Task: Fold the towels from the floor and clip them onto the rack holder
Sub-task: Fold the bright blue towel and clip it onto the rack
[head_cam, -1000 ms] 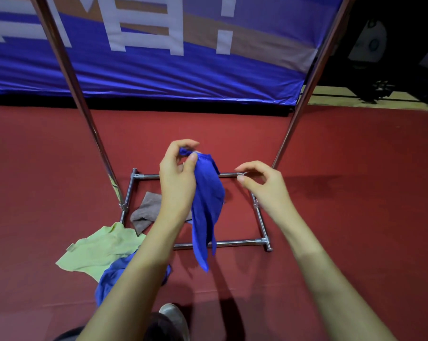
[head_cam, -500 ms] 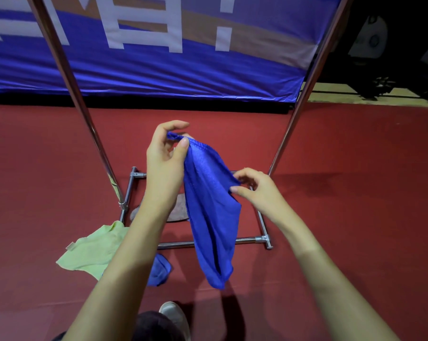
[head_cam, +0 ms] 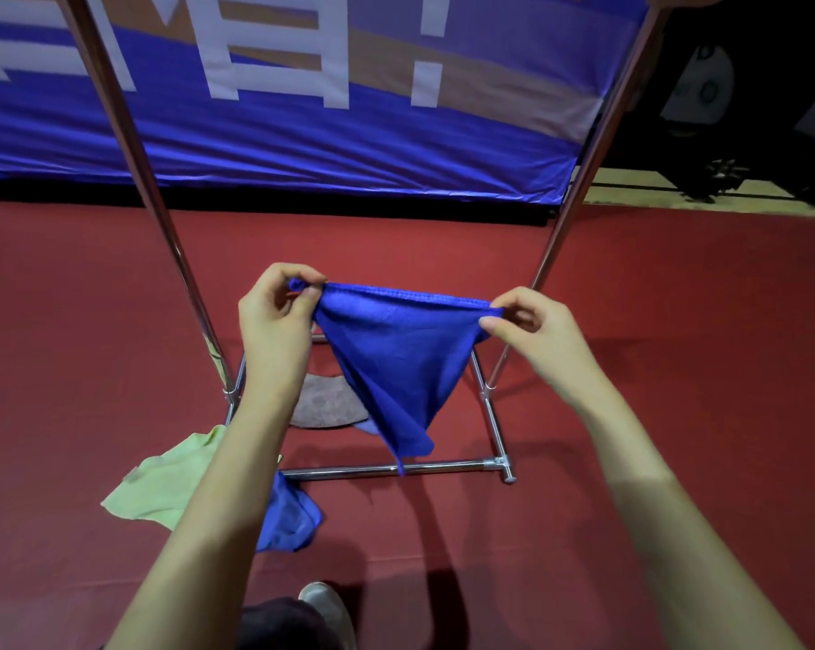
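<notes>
A blue towel (head_cam: 391,363) hangs in the air in front of me, its top edge stretched straight between my hands and its lower corner drooping to a point. My left hand (head_cam: 276,330) pinches the towel's left corner. My right hand (head_cam: 534,337) pinches the right corner. Below stands the metal rack (head_cam: 387,470), its base bars on the red floor and two poles rising out of view. On the floor lie a grey towel (head_cam: 323,405), a light green towel (head_cam: 162,485) and another blue towel (head_cam: 290,518). No clips show.
A blue banner (head_cam: 302,133) hangs behind the rack. My shoe (head_cam: 326,607) is at the bottom centre. Dark equipment (head_cam: 748,110) stands at the far right beyond a strip of pale floor. Red carpet (head_cam: 677,368) spreads left and right of the rack.
My right hand came in and took the towel's other corner, then both hands drew apart. The bunched towel is now spread with a taut top edge.
</notes>
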`<state>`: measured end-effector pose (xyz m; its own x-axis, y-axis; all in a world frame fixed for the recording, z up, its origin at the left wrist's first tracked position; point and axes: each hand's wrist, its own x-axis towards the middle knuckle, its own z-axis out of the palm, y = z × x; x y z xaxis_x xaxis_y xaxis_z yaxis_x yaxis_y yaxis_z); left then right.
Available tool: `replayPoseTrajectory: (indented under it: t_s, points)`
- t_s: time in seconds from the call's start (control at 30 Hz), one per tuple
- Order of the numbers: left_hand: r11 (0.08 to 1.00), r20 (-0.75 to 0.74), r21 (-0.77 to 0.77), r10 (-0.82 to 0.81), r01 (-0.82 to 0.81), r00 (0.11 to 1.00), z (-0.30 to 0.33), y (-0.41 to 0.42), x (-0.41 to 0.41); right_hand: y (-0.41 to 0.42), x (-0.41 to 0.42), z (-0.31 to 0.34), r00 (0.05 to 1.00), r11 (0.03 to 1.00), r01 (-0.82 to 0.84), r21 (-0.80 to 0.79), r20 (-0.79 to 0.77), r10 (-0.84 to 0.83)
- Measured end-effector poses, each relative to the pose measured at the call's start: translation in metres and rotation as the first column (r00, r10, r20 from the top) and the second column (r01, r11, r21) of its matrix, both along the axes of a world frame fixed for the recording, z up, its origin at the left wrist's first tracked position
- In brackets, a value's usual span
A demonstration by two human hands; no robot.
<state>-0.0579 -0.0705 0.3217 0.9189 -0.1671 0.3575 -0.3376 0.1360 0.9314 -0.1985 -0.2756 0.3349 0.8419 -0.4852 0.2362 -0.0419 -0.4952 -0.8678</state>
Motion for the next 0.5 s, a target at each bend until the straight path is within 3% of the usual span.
replayPoseTrajectory:
  t_s: [0.17,0.23,0.43,0.5]
  points:
    - [0.998,-0.082,-0.054,0.029,-0.033,0.996,-0.015,-0.003,0.003,0.011,0.001,0.017,0.970,0.991,0.047,0.126,0.231,-0.075]
    - [0.998,-0.033,-0.035,0.045,-0.046,0.998,-0.015,-0.005,0.003,0.012,0.003,0.020,0.944,0.986,0.061,0.154,0.313,-0.108]
    - [0.997,-0.096,-0.067,0.030,-0.036,0.995,-0.024,-0.006,-0.002,0.008,0.009,0.010,0.980,0.999,0.047,-0.003,0.196,-0.045]
    - [0.997,-0.055,-0.073,0.022,-0.026,0.998,-0.017,-0.005,0.001,0.005,0.007,0.006,0.983,0.997,0.072,-0.026,0.170,-0.066]
